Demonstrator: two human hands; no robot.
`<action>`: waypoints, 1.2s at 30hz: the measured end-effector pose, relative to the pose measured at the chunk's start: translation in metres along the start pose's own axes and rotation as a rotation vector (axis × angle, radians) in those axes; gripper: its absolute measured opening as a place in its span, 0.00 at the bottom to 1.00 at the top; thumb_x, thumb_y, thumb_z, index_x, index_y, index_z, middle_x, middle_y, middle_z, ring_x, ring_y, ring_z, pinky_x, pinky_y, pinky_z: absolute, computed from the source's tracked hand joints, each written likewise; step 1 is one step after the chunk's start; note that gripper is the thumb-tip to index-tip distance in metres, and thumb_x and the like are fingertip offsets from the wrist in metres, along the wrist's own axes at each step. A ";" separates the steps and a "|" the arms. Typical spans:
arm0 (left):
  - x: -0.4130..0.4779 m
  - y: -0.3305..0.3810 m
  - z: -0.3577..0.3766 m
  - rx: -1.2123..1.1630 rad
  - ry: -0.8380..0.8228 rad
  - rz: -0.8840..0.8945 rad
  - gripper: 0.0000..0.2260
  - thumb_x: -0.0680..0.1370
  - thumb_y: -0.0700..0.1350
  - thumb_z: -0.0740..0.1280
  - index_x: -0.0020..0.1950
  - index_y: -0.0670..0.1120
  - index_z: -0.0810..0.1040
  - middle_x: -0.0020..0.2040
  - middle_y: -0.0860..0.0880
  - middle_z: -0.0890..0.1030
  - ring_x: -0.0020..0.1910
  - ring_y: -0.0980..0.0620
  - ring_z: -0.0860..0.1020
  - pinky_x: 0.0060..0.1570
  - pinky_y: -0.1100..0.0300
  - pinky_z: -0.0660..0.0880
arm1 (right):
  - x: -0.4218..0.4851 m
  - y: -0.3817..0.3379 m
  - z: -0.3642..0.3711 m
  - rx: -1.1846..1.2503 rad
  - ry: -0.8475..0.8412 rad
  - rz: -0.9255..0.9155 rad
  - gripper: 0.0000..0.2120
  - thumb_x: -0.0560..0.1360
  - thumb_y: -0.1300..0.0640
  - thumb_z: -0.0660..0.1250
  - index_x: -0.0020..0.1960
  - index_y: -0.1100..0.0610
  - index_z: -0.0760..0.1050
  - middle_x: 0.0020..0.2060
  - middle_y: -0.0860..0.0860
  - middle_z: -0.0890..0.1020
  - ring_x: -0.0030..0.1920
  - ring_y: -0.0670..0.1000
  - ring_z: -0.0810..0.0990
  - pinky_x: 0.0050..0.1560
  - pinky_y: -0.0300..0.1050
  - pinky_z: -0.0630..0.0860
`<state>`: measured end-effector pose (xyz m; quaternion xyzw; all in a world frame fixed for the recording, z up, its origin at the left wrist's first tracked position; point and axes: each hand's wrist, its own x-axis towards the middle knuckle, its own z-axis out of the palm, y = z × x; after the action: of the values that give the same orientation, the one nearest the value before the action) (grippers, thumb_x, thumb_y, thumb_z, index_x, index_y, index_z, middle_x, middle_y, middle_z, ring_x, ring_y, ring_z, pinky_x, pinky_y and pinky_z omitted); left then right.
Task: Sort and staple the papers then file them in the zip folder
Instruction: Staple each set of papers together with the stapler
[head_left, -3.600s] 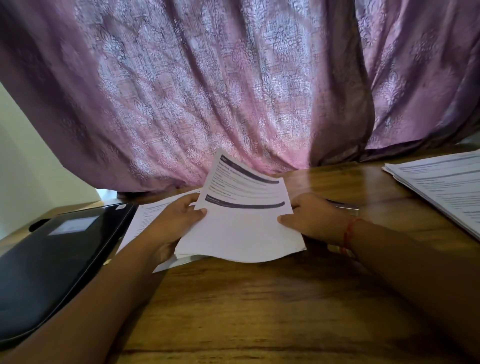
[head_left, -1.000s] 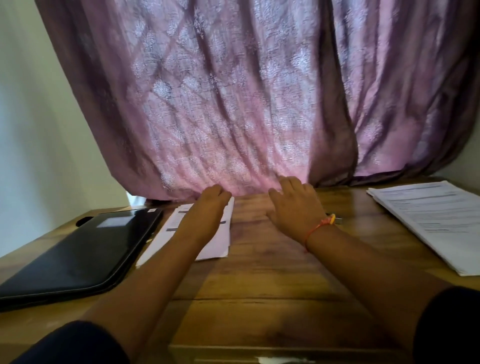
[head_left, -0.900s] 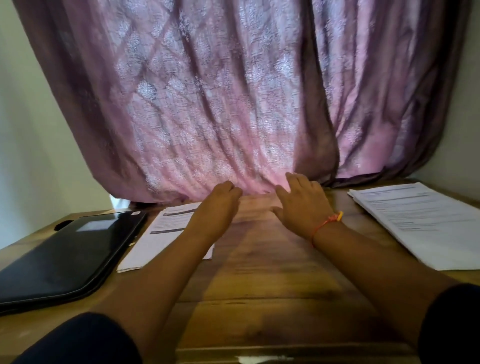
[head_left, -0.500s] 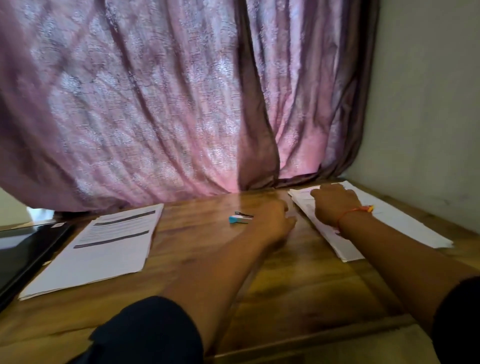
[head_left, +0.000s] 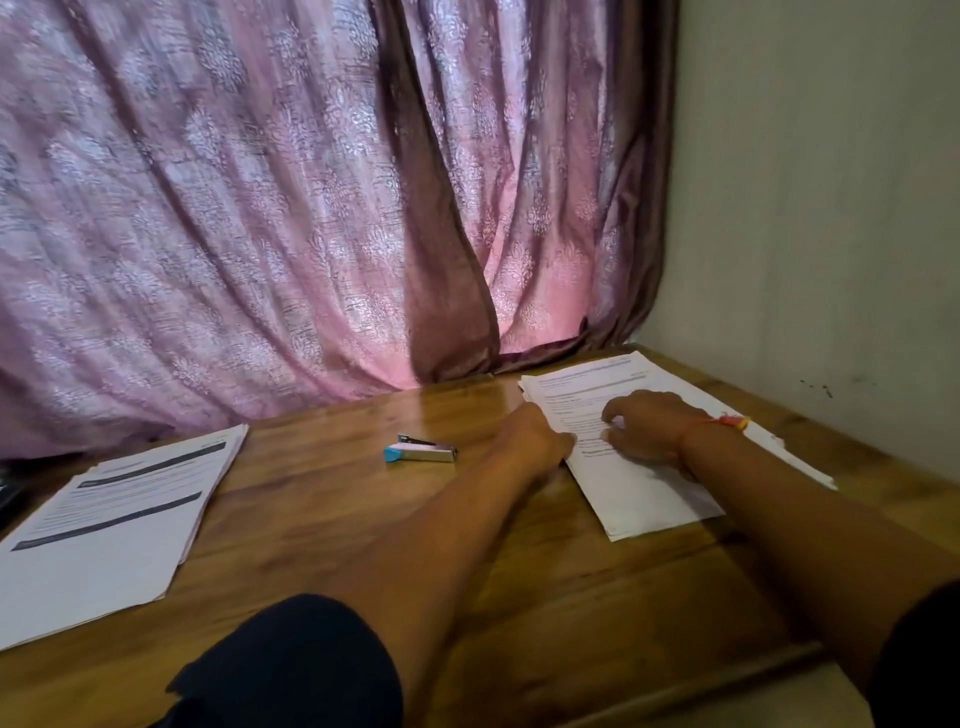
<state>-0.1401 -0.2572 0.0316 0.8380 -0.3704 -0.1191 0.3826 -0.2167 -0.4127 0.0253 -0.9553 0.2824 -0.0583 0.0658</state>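
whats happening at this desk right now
A person is sorting papers on a wooden table. Both hands are at the paper stack on the right: the right hand rests on top with fingers curled, and the left hand is at its near left edge. A small stapler lies untouched mid-table, and a second pile of papers sits at the left. Nothing looks stapled or filed yet.
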 end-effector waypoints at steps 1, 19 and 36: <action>0.002 0.000 0.000 -0.036 0.006 -0.018 0.16 0.80 0.41 0.69 0.68 0.45 0.77 0.67 0.44 0.80 0.58 0.43 0.81 0.58 0.46 0.81 | 0.000 0.001 0.000 -0.001 -0.003 -0.002 0.19 0.78 0.42 0.62 0.66 0.46 0.73 0.64 0.52 0.76 0.62 0.57 0.73 0.65 0.55 0.70; 0.016 0.004 0.007 -0.163 0.062 -0.096 0.11 0.77 0.43 0.74 0.58 0.48 0.78 0.61 0.47 0.83 0.54 0.47 0.84 0.55 0.50 0.83 | -0.015 -0.003 0.003 0.041 0.106 0.055 0.20 0.78 0.39 0.60 0.68 0.43 0.73 0.65 0.50 0.75 0.64 0.57 0.71 0.65 0.57 0.67; -0.011 -0.014 -0.079 -0.626 0.257 -0.010 0.06 0.81 0.35 0.64 0.56 0.41 0.80 0.52 0.42 0.85 0.42 0.47 0.83 0.34 0.62 0.80 | -0.007 -0.053 -0.026 0.440 0.247 0.180 0.31 0.76 0.37 0.59 0.71 0.56 0.62 0.67 0.58 0.72 0.64 0.61 0.73 0.64 0.56 0.72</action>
<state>-0.1028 -0.1995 0.0743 0.6899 -0.2603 -0.1223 0.6643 -0.1978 -0.3671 0.0590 -0.8747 0.3525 -0.2281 0.2421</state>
